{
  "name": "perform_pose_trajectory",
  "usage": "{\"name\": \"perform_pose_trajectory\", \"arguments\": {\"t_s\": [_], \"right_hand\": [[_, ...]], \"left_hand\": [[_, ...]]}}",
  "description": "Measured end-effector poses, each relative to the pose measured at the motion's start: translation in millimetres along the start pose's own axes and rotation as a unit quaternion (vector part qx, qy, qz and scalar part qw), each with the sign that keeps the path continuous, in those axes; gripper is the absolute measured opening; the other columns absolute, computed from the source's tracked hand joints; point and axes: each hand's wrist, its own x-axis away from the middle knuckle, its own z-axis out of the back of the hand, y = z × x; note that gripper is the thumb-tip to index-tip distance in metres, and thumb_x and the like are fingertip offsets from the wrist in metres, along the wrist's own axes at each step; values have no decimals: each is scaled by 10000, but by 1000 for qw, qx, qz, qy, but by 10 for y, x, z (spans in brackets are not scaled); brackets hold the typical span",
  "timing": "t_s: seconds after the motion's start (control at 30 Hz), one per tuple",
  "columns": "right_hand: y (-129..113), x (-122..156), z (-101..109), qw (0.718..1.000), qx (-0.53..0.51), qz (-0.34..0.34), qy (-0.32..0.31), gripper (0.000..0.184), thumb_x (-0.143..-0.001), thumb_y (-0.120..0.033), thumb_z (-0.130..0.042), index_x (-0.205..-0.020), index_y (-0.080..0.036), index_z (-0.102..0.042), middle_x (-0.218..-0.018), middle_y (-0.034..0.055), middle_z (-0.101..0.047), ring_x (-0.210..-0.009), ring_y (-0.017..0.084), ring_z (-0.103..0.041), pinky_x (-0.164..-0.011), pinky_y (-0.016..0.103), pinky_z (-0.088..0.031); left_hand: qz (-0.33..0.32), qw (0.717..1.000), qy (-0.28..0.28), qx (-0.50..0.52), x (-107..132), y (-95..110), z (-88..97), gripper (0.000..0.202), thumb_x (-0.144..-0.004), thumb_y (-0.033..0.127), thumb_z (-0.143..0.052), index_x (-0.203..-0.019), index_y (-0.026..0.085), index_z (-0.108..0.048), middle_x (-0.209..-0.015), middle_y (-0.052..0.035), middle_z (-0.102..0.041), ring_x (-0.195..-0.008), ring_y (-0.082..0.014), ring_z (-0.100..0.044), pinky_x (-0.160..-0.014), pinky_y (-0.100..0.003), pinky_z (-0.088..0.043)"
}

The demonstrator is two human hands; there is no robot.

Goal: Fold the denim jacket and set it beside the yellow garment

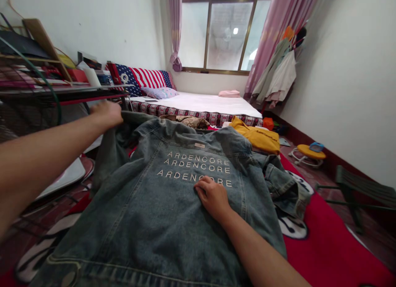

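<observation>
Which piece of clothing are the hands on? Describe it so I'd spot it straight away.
Below the window, before the bed, clothes lie on a red mat. Nearest is a blue denim jacket spread back-up, right hand flat on it, left hand clutching its far edge. Unlike the yellow garment beyond, it bears ARDENCORE three times in pale letters.

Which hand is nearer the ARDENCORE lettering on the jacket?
Right. The right hand touches the lettering at its bottom line; the left hand grips the denim jacket at its sleeve, well aside.
</observation>
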Motion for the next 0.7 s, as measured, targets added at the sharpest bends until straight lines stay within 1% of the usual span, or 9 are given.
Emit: {"name": "perform_pose_trajectory", "arguments": {"t_s": [0.03, 0.1, 0.2, 0.27, 0.3, 0.37, 0.43, 0.57, 0.7], "right_hand": [[0, 2, -1, 1000, 0, 0, 0, 201, -929, -247, -529, -945, -251, -729, -1042, 12, -693, -852, 174, -680, -711, 254, -462], [7, 9, -6, 1000, -2, 3, 1, 201, -931, -244, -528, -944, -247, -728, -1034, 11, -693, -845, 170, -678, -707, 252, -459], [30, 25, -17, 1000, -14, 16, 5, 194, -929, -227, -533, -945, -239, -726, -1028, 15, -689, -843, 168, -675, -711, 252, -459], [45, 39, -25, 999, -22, 24, 13, 188, -926, -214, -538, -955, -232, -723, -1030, 21, -685, -852, 169, -673, -722, 255, -464], [50, 46, -29, 999, -24, 26, 17, 186, -926, -209, -539, -961, -228, -720, -1029, 24, -683, -852, 170, -672, -728, 258, -467], [55, 64, -38, 999, -25, 26, 23, 183, -925, -204, -540, -984, -221, -712, -1029, 31, -680, -855, 177, -671, -743, 269, -477], [57, 81, -47, 999, -22, 23, 25, 185, -920, -200, -544, -1024, -215, -696, -1045, 40, -676, -863, 186, -672, -756, 282, -489], [56, 68, -50, 999, -12, 7, 29, 232, -907, -188, -543, -1109, -207, -657, -1098, 50, -663, -891, 205, -673, -779, 312, -518], [-19, -128, 4, 998, 51, 19, 42, 338, -882, -153, -526, -1202, -211, -621, -1266, 66, -596, -898, 223, -668, -765, 346, -547]], "left_hand": [[-12, 998, 45, -49, -18, 210, 134, 348, -739, 402, -676, -867, 79, -664, -951, -102, -692, -1196, -439, -485, -973, -586, -369], [-130, 986, 83, -66, 71, 681, 284, 387, -873, 273, -489, -1060, -31, -639, -1199, -171, -612, -1205, -393, -497, -1000, -542, -373], [-270, 959, 74, -32, 493, 1291, 178, 393, -909, 179, -425, -1267, 133, -581, -1381, -46, -533, -1260, -194, -478, -1060, -351, -367], [-469, 882, -9, 49, 895, 1477, -34, 462, -892, 214, -520, -1347, 133, -520, -1475, -68, -438, -1319, -185, -432, -1110, -331, -328], [-526, 847, -49, 64, 1101, 1479, -146, 507, -866, 241, -588, -1364, 184, -517, -1519, -61, -382, -1361, -202, -388, -1134, -352, -313], [-564, 817, -109, 57, 1471, 1301, -330, 579, -791, 299, -700, -1349, 277, -544, -1554, -50, -335, -1388, -255, -364, -1151, -421, -302], [-508, 850, -137, 39, 1739, 923, -430, 685, -749, 302, -733, -1392, 318, -496, -1577, -48, -292, -1411, -283, -333, -1156, -449, -293], [-260, 957, -126, -29, 2030, -92, -443, 952, -682, 403, -741, -1512, 239, -304, -1577, -135, -260, -1396, -356, -343, -1114, -476, -339], [-65, 979, -190, -47, 2313, -864, -396, 978, -668, 546, -670, -1493, 147, -328, -1392, -154, -528, -1184, -364, -572, -981, -424, -462]]}}
